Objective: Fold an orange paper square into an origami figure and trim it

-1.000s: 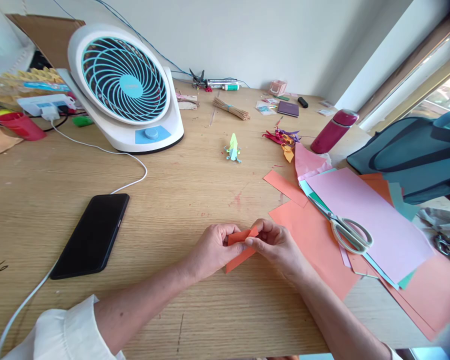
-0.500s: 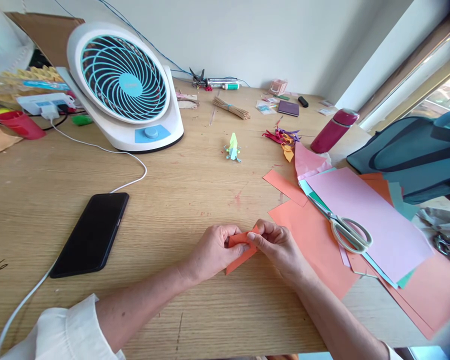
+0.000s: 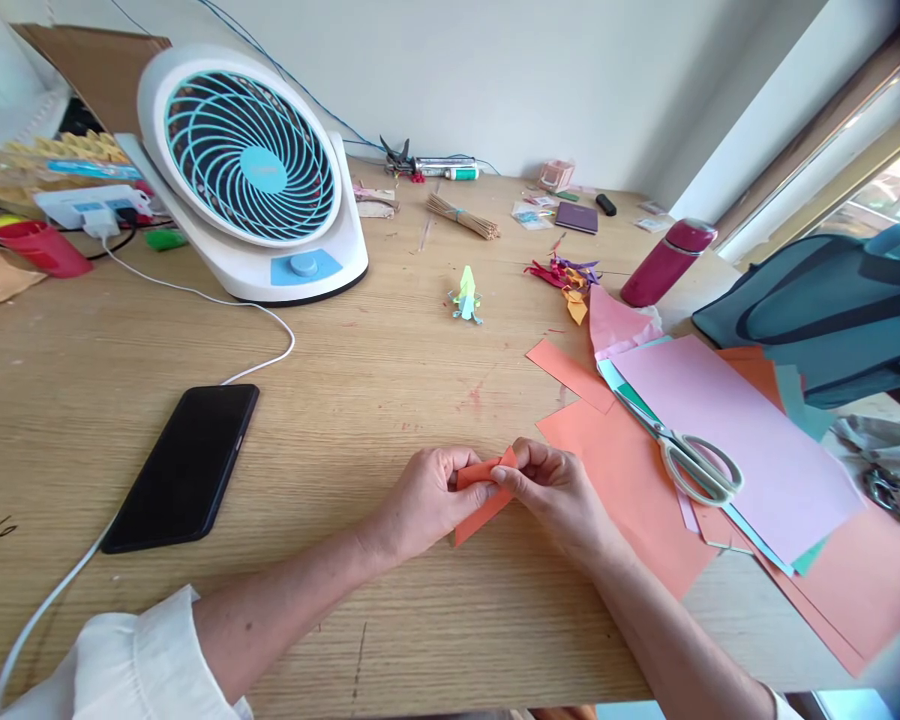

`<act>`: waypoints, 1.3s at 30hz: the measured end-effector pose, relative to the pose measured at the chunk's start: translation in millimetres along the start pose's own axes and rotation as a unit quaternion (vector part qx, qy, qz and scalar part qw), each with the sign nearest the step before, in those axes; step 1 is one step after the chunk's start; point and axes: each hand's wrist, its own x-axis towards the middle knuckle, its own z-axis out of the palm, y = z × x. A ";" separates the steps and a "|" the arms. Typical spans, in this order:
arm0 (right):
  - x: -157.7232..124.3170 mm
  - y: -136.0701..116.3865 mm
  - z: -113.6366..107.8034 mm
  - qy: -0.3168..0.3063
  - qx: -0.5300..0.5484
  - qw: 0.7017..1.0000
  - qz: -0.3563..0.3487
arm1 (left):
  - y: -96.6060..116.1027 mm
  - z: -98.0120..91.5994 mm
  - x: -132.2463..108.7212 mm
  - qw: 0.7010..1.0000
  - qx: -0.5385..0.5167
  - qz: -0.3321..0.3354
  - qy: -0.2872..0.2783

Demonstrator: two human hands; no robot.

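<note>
Paper [image 3: 484, 518], orange and folded, sits between the hands — left hand [image 3: 416, 505] pinching its left part, right hand [image 3: 562, 492] its far-right corner — long axis slanting near-left to far-right, neither hand nearer.

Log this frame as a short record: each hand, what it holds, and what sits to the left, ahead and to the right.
left hand: pinching the folded orange paper
right hand: pinching the same paper near its right end
left side: black phone, fan beyond
ahead: small green-and-blue paper figure on the table
right side: scissors on stacked paper sheets, magenta bottle beyond
</note>
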 end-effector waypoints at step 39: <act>-7.4 2.8 16.0 -0.018 -0.135 0.990 -0.033 | 10.0 -5.7 1.2 0.993 -0.060 0.088 0.056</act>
